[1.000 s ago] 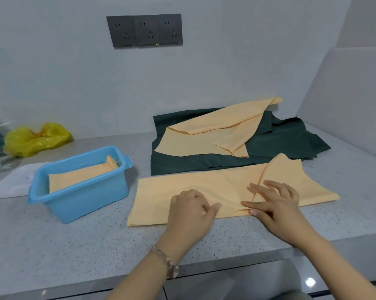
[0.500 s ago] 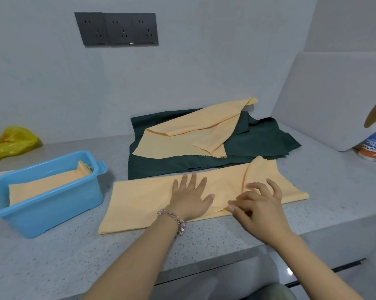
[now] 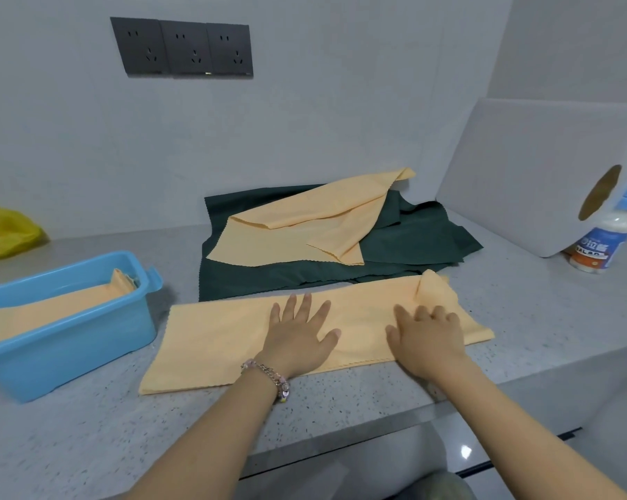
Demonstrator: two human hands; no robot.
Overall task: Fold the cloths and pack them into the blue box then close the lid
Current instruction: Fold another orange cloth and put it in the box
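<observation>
A long orange cloth (image 3: 214, 337), folded into a strip, lies flat on the counter in front of me. My left hand (image 3: 299, 337) presses flat on its middle with fingers spread. My right hand (image 3: 425, 335) rests palm down on the strip's right part, fingers slightly curled, near a raised fold. The blue box (image 3: 88, 341) stands at the left, lid off, with a folded orange cloth (image 3: 48, 308) inside. Behind the strip, a loose orange cloth (image 3: 305, 225) lies on dark green cloths (image 3: 413, 240).
A large white paper roll (image 3: 535, 175) and a white bottle with a blue label (image 3: 604, 240) stand at the right. A yellow plastic bag (image 3: 5, 232) sits at the far left. Wall sockets (image 3: 182, 48) are above. The counter edge (image 3: 341, 424) runs near my arms.
My left hand opened from a curled grip and now lies flat on the cloth. My right hand slid right along the strip and flattened. The view shifted right, bringing the roll and bottle into sight.
</observation>
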